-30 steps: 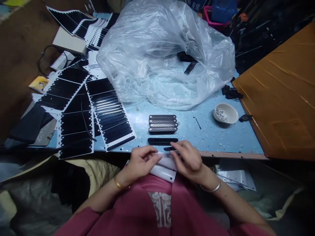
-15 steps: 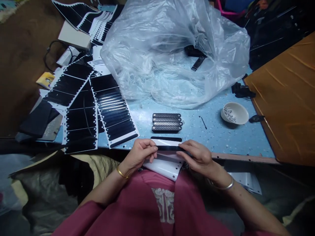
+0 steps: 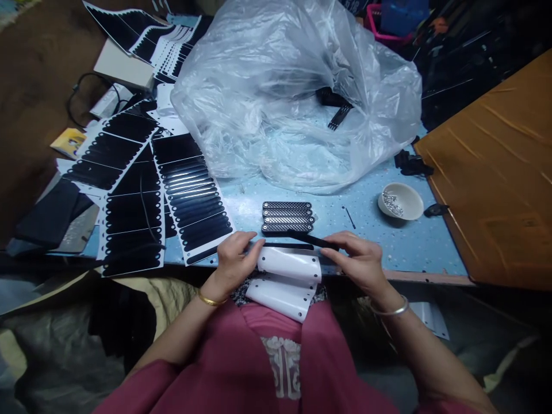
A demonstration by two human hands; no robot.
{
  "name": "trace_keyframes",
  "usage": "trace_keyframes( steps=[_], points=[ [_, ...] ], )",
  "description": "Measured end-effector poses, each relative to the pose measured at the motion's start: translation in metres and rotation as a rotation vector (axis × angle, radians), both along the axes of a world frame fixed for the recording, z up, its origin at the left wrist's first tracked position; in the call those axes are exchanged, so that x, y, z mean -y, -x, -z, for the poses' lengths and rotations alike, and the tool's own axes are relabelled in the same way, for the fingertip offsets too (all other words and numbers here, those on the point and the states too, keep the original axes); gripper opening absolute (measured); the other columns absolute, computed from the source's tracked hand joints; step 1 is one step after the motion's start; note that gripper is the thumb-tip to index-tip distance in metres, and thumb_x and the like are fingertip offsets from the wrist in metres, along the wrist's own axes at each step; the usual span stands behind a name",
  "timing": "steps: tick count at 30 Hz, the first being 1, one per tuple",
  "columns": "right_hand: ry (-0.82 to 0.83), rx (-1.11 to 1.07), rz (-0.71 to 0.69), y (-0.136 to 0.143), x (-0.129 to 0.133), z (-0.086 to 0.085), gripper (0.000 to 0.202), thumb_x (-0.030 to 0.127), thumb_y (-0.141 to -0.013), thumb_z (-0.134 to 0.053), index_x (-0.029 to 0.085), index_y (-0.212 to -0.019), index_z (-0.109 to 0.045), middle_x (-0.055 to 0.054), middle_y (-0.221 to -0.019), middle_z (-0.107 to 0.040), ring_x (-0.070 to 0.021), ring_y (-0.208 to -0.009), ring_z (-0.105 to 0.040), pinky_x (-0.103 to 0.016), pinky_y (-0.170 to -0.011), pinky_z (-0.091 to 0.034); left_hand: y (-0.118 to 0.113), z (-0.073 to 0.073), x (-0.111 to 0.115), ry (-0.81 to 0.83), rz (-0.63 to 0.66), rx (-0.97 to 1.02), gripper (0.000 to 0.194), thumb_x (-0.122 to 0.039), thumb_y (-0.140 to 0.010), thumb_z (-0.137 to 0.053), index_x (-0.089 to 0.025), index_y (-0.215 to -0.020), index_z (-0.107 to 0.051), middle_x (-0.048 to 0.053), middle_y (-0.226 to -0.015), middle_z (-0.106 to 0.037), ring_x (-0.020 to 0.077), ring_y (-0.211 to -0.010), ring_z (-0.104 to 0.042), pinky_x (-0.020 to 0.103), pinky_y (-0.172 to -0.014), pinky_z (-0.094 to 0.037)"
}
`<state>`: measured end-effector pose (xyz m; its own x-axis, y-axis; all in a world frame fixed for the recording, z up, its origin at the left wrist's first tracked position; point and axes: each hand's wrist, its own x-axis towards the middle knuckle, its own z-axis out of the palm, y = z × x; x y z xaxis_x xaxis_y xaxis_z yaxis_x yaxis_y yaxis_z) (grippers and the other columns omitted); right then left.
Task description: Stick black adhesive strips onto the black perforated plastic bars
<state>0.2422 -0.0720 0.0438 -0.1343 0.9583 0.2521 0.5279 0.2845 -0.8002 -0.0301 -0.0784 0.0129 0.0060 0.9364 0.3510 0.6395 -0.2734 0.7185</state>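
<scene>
My right hand (image 3: 356, 253) pinches one end of a narrow black adhesive strip (image 3: 313, 238); the strip's free end points left, at the lower edge of several black mesh-patterned bars (image 3: 288, 217) lying side by side. My left hand (image 3: 235, 256) is closed, thumb against fingers, at the left edge of a white backing sheet (image 3: 287, 263). One black strip stays along that sheet's top edge, and its lower part folds down over my lap. Whether the held strip touches the bars, I cannot tell.
Sheets of black strips (image 3: 196, 195) lie on the left of the blue table (image 3: 245, 195). A large clear plastic bag (image 3: 259, 103) fills the back. At right stand a white bowl (image 3: 409, 201) of small metal parts and a brown panel (image 3: 495, 190). A thin black stick (image 3: 349, 217) lies between.
The black strip has come off the backing sheet and now hangs from my right hand, swung up toward the bars. My left hand has moved slightly left and up, staying at the sheet.
</scene>
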Motion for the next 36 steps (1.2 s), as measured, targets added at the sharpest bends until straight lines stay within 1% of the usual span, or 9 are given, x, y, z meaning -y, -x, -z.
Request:
trace_keyframes(
  steps=[2, 4, 9, 11, 15, 19, 24, 31, 36],
  points=[
    [0.002, -0.011, 0.005, 0.002, -0.009, 0.009, 0.011, 0.03, -0.08, -0.071, 0.021, -0.083, -0.072, -0.005, -0.079, -0.073, -0.0184, -0.071, -0.067, -0.031, -0.064, -0.055, -0.006, 0.008, -0.004, -0.033, 0.067, -0.091, 0.015, -0.028, -0.087, -0.061, -0.015, -0.085, -0.069, 0.007, -0.076, -0.07, 0.0153, -0.069, -0.062, 0.027, -0.066, -0.048],
    [-0.023, -0.002, 0.007, 0.003, -0.017, 0.017, 0.011, 0.03, -0.08, -0.07, 0.02, -0.083, -0.072, -0.004, -0.078, -0.073, -0.0183, -0.072, -0.068, -0.031, -0.065, -0.055, -0.011, 0.013, -0.005, -0.032, 0.098, -0.136, 0.015, -0.028, -0.087, -0.061, -0.015, -0.085, -0.068, 0.007, -0.072, -0.068, 0.0161, -0.067, -0.062, 0.027, -0.066, -0.048],
    [-0.078, 0.059, -0.015, 0.005, -0.028, 0.026, 0.009, 0.028, -0.081, -0.068, 0.02, -0.083, -0.071, -0.004, -0.076, -0.072, -0.017, -0.069, -0.066, -0.03, -0.064, -0.054, -0.014, 0.017, -0.006, -0.013, 0.137, -0.073, 0.015, -0.026, -0.086, -0.062, -0.014, -0.091, -0.068, 0.007, -0.076, -0.069, 0.0165, -0.068, -0.063, 0.027, -0.065, -0.049],
    [-0.082, 0.069, -0.03, 0.004, -0.032, 0.027, 0.008, 0.027, -0.081, -0.068, 0.02, -0.084, -0.071, -0.004, -0.077, -0.072, -0.0171, -0.071, -0.067, -0.03, -0.066, -0.055, -0.011, 0.018, -0.007, 0.005, 0.118, -0.041, 0.016, -0.027, -0.085, -0.064, -0.014, -0.092, -0.068, 0.007, -0.076, -0.068, 0.0152, -0.065, -0.062, 0.026, -0.063, -0.048],
    [-0.09, 0.064, -0.082, 0.002, -0.041, 0.03, 0.007, 0.026, -0.081, -0.069, 0.02, -0.085, -0.071, -0.005, -0.078, -0.072, -0.0176, -0.073, -0.067, -0.031, -0.067, -0.055, -0.004, 0.018, -0.015, 0.047, 0.024, -0.022, 0.018, -0.026, -0.081, -0.068, -0.012, -0.092, -0.068, 0.004, -0.07, -0.065, 0.0137, -0.059, -0.058, 0.025, -0.06, -0.047],
    [-0.062, 0.071, -0.128, 0.003, -0.046, 0.033, 0.009, 0.028, -0.081, -0.07, 0.021, -0.087, -0.072, -0.006, -0.081, -0.072, -0.0183, -0.074, -0.068, -0.032, -0.066, -0.056, -0.003, 0.018, -0.025, 0.086, 0.066, -0.01, 0.017, -0.022, -0.08, -0.067, -0.013, -0.094, -0.068, 0.004, -0.07, -0.065, 0.0138, -0.059, -0.058, 0.026, -0.06, -0.047],
    [-0.074, 0.053, -0.166, 0.007, -0.05, 0.037, 0.009, 0.027, -0.08, -0.071, 0.021, -0.087, -0.072, -0.006, -0.085, -0.073, -0.0195, -0.079, -0.069, -0.033, -0.071, -0.057, -0.005, 0.017, -0.032, 0.132, 0.109, 0.026, 0.011, -0.017, -0.081, -0.063, -0.014, -0.09, -0.069, 0.005, -0.073, -0.066, 0.0142, -0.061, -0.06, 0.026, -0.062, -0.047],
    [0.026, 0.105, -0.22, 0.005, -0.047, 0.032, 0.012, 0.031, -0.081, -0.069, 0.02, -0.085, -0.071, -0.006, -0.079, -0.071, -0.0181, -0.07, -0.068, -0.03, -0.061, -0.055, -0.002, 0.015, -0.026, 0.175, 0.143, 0.132, 0.018, -0.018, -0.08, -0.064, -0.014, -0.097, -0.069, 0.003, -0.071, -0.065, 0.0127, -0.06, -0.059, 0.025, -0.062, -0.049],
    [0.005, 0.088, -0.235, 0.009, -0.047, 0.031, 0.011, 0.028, -0.081, -0.07, 0.02, -0.089, -0.072, -0.007, -0.084, -0.072, -0.0186, -0.076, -0.069, -0.03, -0.066, -0.057, -0.002, 0.014, -0.021, 0.136, 0.13, 0.14, 0.018, -0.019, -0.081, -0.064, -0.012, -0.098, -0.068, 0.004, -0.071, -0.064, 0.0134, -0.063, -0.06, 0.026, -0.063, -0.048]
  ],
)
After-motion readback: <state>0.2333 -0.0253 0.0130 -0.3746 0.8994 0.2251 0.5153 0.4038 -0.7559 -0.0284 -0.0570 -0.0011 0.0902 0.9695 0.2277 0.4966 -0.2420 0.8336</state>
